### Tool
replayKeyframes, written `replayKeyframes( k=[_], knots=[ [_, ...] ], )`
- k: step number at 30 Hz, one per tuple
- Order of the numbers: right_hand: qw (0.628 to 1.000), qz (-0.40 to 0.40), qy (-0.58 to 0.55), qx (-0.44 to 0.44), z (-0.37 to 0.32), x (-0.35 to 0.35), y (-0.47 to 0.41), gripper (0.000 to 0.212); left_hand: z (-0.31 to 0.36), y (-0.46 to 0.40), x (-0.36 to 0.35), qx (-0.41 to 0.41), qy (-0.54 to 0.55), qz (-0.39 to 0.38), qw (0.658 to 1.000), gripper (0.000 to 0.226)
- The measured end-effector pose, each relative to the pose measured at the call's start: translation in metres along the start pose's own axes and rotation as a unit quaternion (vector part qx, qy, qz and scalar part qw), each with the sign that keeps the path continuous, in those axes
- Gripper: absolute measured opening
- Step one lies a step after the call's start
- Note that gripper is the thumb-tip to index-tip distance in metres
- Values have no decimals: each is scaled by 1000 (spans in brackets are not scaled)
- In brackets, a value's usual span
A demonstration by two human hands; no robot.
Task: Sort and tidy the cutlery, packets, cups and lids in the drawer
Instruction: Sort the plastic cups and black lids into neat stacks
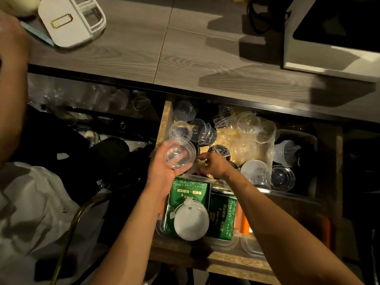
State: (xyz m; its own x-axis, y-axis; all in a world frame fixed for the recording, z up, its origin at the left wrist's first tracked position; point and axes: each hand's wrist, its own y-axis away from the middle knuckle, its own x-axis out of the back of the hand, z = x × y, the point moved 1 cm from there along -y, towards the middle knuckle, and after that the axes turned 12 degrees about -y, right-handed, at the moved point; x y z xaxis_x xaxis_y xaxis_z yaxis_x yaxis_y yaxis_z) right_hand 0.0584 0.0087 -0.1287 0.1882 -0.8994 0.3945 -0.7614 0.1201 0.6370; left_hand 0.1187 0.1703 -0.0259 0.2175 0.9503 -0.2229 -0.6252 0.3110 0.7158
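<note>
Your open drawer sits under the wood-grain counter, crowded with loose clear plastic sauce cups and lids toward the back, so anything nested saves room. Two green packets lie at the front beneath a round white lid; their print is an ornate script, too small to read. Your left hand is curled round a nested stack of clear cups, held on its side above the drawer's left edge, probably to collect more. Your right hand reaches down with fingers bent among the cups; whether it pinches one is hidden. On the counter stands a white organiser box with a blank gold label frame.
</note>
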Motion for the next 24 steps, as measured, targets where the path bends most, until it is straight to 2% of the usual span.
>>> replayKeyframes(
  k=[2,4,8,12,14,16,17,19,21,24],
  knots=[
    [998,-65,-3,-4,-3,-2,0,57,0,-1,4,-2,0,-3,1000,39],
    [996,-85,-8,-4,0,-5,1,60,-2,-3,7,-5,-9,-8,1000,37],
    [1000,-11,21,16,-1,1,8,49,-3,-5,10,-2,-26,-10,1000,36],
    [991,121,-54,9,-9,24,37,53,-1,-4,6,4,-31,-9,999,34],
    [961,220,-167,28,-14,33,59,49,1,-2,2,-6,-45,-18,999,31],
    [894,312,-318,44,-23,40,84,34,0,-1,-6,-11,-49,-22,999,30],
    [858,346,-376,49,-28,43,94,27,-1,-2,-9,-12,-52,-24,998,24],
    [810,368,-452,68,-37,46,108,23,-6,-5,-17,-19,-71,-21,997,21],
    [794,346,-495,73,-45,44,114,25,-12,-8,-24,-18,-79,-28,996,24],
    [821,332,-461,49,-47,34,113,15,-18,-4,-41,-12,-98,-48,994,24]
  ],
)
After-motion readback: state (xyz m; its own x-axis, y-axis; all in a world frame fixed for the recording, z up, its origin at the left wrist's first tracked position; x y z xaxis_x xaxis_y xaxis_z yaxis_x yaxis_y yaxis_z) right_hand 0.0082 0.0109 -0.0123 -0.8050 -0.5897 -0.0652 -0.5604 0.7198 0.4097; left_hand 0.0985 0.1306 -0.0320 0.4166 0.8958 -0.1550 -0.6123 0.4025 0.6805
